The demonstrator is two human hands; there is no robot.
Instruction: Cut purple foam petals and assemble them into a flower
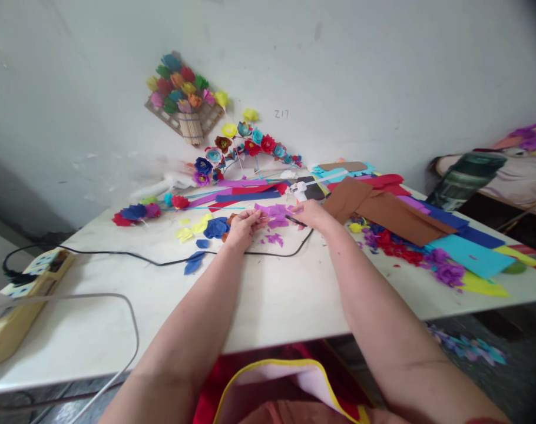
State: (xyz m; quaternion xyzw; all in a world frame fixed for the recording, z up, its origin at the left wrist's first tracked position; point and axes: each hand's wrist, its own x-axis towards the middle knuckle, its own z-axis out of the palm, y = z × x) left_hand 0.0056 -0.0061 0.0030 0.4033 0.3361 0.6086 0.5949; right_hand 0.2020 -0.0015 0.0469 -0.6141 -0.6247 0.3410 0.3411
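Observation:
My left hand (247, 228) is closed in a pinch at the middle of the table; what lies between its fingertips is too small to make out. Opposite it, my right hand (310, 214) has its fingertips together on the edge of the purple crepe paper pieces (277, 215). A small dark tool (295, 221), its kind unclear, shows beneath the right fingers. Smaller purple scraps (275, 239) lie just in front. Beside my left hand are blue paper petals (215, 228) and yellow paper petals (201, 224). Behind my right hand sits a white glue gun (298, 189).
A black cord (131, 257) crosses the table from the power strip (42, 274) at left. Brown paper sheets (396, 212) and coloured scraps lie at right, near a dark green bottle (466, 179). Finished paper flowers (252, 147) stand at the back wall.

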